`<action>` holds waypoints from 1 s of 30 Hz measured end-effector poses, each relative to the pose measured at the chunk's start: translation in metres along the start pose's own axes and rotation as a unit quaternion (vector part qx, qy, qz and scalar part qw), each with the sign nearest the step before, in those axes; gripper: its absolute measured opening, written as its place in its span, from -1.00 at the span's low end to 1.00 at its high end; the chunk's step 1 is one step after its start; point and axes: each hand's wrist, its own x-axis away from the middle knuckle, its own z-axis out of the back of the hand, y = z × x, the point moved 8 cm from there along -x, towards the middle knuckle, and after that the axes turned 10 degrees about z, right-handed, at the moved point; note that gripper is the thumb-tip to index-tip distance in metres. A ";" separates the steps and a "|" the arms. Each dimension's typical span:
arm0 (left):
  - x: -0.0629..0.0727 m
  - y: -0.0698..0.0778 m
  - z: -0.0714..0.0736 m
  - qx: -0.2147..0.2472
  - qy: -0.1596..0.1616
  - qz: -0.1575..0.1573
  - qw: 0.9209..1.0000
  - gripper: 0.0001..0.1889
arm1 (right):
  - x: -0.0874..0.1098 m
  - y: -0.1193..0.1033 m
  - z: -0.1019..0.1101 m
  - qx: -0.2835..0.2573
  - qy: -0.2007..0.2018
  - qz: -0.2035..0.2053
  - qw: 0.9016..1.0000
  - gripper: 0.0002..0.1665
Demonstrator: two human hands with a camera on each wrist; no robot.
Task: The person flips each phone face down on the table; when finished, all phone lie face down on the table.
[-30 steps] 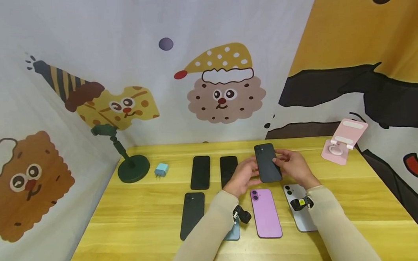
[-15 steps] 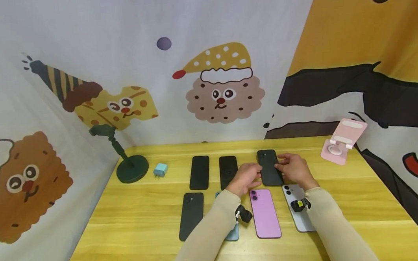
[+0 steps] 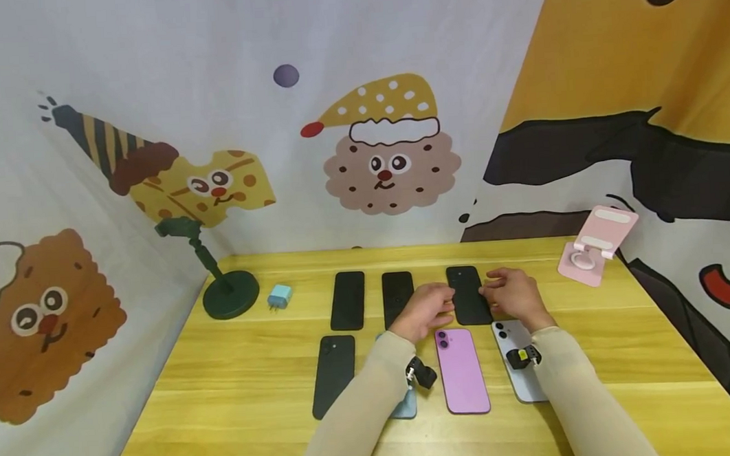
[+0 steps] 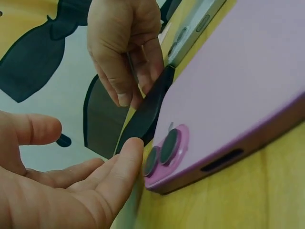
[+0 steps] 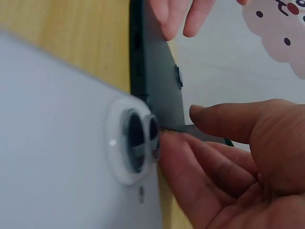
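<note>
A black phone [image 3: 469, 295] lies back-up in the far row on the table. At its left edge is my left hand [image 3: 428, 310], fingers loosely extended and thumb apart in the left wrist view. My right hand [image 3: 514, 296] is at the phone's right edge, thumb and fingers spread with nothing pinched between them. Whether fingertips still touch the phone's edges I cannot tell. In front lie a pink phone [image 3: 463, 371] and a white phone [image 3: 516, 366], partly under my right wrist. A blue phone [image 3: 405, 408] is mostly hidden by my left arm.
Two black phones, one left [image 3: 347, 300] and one partly behind my left hand [image 3: 397, 294], share the far row. Another dark phone [image 3: 334, 377] lies front left. A green stand [image 3: 231, 295], blue charger plug [image 3: 279, 296] and pink phone stand [image 3: 596, 245] are farther out.
The black phone, held raised between both hands a second ago, has come down flat onto the table. Both hands have loosened and stay beside it.
</note>
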 end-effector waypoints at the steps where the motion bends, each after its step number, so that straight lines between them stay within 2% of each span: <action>1: 0.001 0.001 0.002 -0.001 -0.001 -0.004 1.000 -0.45 | -0.001 -0.003 0.002 0.016 0.006 0.011 1.000 -0.33; 6: 0.012 0.009 0.018 -0.029 0.007 -0.038 0.999 -0.48 | 0.001 -0.025 0.009 0.084 0.047 0.070 0.993 -0.38; 12: 0.029 0.016 0.043 -0.058 0.031 -0.077 0.995 -0.52 | 0.000 -0.050 -0.001 0.075 0.051 0.104 0.990 -0.41; 17: 0.040 0.023 0.066 -0.057 0.054 -0.097 0.992 -0.55 | -0.005 -0.067 -0.019 0.041 0.037 0.121 0.991 -0.46; 23: 0.046 0.024 0.097 -0.063 0.099 -0.097 0.988 -0.49 | -0.012 -0.084 -0.049 -0.014 0.007 0.114 0.993 -0.45; 27: 0.048 0.019 0.113 -0.077 0.128 -0.087 0.985 -0.45 | -0.014 -0.091 -0.072 -0.071 -0.034 0.093 0.993 -0.39; 30: 0.049 0.014 0.118 -0.075 0.132 -0.065 0.986 -0.42 | -0.012 -0.093 -0.088 -0.114 -0.070 0.067 0.989 -0.35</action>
